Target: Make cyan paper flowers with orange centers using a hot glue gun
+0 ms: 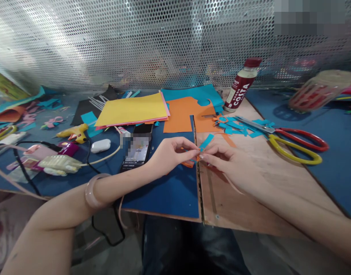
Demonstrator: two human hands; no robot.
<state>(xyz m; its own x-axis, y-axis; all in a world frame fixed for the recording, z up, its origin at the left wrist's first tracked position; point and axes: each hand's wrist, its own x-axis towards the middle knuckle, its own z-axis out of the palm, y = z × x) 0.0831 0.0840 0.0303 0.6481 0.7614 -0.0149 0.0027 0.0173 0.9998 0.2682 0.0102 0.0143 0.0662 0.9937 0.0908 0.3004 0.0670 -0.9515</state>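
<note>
Blue and orange paper strips [206, 141] sit pinched between your left hand [169, 154] and right hand [234, 162], each grip closed on them over the seam [201, 191] in the tabletop [164, 195]; uneven pulling could crease or tear them, and a loosened pinch might drop one there. Farther off, scissors [271, 131] lie across blue scraps [235, 128], so careless reaching risks a nick; a knock could topple the Costa bottle [241, 87] beyond.

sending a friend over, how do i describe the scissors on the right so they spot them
Start at the bare wood panel and the Costa bottle near its far end. The scissors lie in front of it, to the right, blades over blue paper scraps. Their red and yellow handles set them apart from the scraps.
</note>
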